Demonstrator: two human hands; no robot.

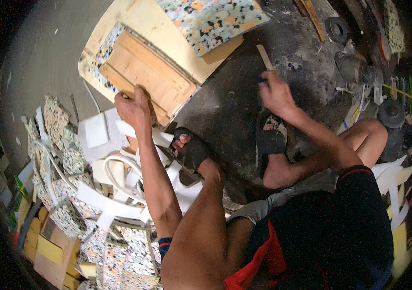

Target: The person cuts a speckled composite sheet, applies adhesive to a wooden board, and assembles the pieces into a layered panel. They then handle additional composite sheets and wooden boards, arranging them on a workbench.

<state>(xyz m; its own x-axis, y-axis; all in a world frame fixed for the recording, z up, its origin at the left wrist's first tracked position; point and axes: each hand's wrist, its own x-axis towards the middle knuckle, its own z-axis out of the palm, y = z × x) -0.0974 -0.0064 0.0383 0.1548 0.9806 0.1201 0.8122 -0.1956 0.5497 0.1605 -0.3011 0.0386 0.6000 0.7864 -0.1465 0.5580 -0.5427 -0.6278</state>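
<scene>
My left hand (136,110) is closed at the near edge of a shallow, pale wooden panel (150,72) with raised borders. The panel lies on a piece of speckled foam (103,53), which rests on a larger cream sheet (138,18). My right hand (277,95) is raised over the dark floor, apart from the panel. Its fingers wrap round a narrow, flat, pale stick-like tool (264,57) that points up and away. The lower end of this tool is hidden in the fist, so its exact kind cannot be made out.
Another multicoloured foam slab (215,21) lies on the cream sheet. White foam strips (109,203) and speckled offcuts (131,249) are heaped at the left. My sandalled feet (271,140) stand on the dark floor (220,104). Round grey rolls (390,113) and scraps line the right side.
</scene>
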